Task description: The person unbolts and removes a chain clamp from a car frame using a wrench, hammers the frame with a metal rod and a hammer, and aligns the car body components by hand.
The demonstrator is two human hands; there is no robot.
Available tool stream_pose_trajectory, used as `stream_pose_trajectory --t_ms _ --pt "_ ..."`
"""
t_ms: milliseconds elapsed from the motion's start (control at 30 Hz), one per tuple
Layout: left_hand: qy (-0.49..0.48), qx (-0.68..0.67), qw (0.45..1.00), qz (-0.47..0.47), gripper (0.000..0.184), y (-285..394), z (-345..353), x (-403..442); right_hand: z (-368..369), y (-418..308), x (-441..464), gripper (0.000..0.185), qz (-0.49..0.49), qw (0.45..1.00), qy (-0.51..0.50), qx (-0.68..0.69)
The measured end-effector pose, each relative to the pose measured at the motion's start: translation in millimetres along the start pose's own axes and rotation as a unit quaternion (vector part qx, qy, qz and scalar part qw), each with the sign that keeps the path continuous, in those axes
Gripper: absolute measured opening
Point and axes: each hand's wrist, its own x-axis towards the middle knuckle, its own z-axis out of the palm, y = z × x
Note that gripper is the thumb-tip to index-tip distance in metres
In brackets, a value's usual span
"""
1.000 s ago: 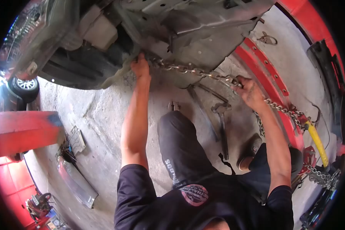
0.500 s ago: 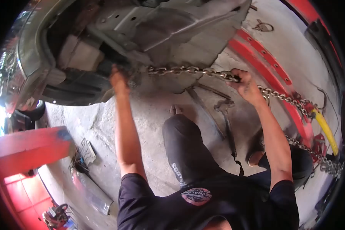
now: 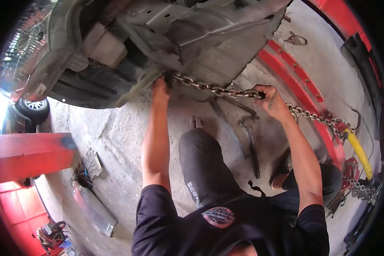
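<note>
Chain (image 3: 219,91) | stretches out from edge of car (image 3: 226,59) | right hand (image 3: 269,99): closed around it | left hand (image 3: 161,87): at that edge, grip hidden, cannot tell if closed

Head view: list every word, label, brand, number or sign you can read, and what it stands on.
"YNALD", remainder blurred: shirt badge.
"SOU", remaining letters unclear: trouser leg.
Dark marks on the right wrist: too small to read.
Chain: no readable text.

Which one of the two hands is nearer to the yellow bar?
The right hand, closed on the chain, is nearer to the yellow bar. The left hand is farther away, up at the car body.
</note>
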Motion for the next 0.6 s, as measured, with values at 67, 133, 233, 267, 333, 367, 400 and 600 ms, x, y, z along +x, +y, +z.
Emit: stream_pose_trajectory --t_ms 67,133,233,267,333,367,400,600 --pt "0.036 -0.104 0.994 0.019 0.03 18 16 -20 4 5 6 0.013 -0.018 1.0 0.004 -0.014" --pt "0.061 -0.119 0.99 0.04 0.026 28 15 -22 6 14 10 0.014 -0.024 0.998 -0.001 -0.054" --pt "0.098 -0.007 0.986 0.133 0.026 29 -15 -11 8 4 7 0.018 0.015 0.998 -0.005 -0.068" --pt "0.121 0.012 0.973 0.197 0.027 13 -30 -5 13 7 5 0.019 -0.012 0.998 -0.005 -0.066" --pt "0.11 0.038 0.948 0.298 0.031 4 -36 -28 14 19 1 0.023 -0.06 0.996 0.016 -0.068" --pt "0.075 0.043 0.94 0.33 0.032 4 -32 -61 9 25 -2 0.022 -0.059 0.996 0.008 -0.069" --pt "0.079 0.068 0.934 0.342 0.03 6 -22 -81 4 28 -3 0.022 -0.057 0.996 0.0 -0.073" --pt "0.027 0.278 0.87 0.407 0.036 -9 2 -174 -25 18 -38 0.026 0.034 0.996 0.058 0.065"
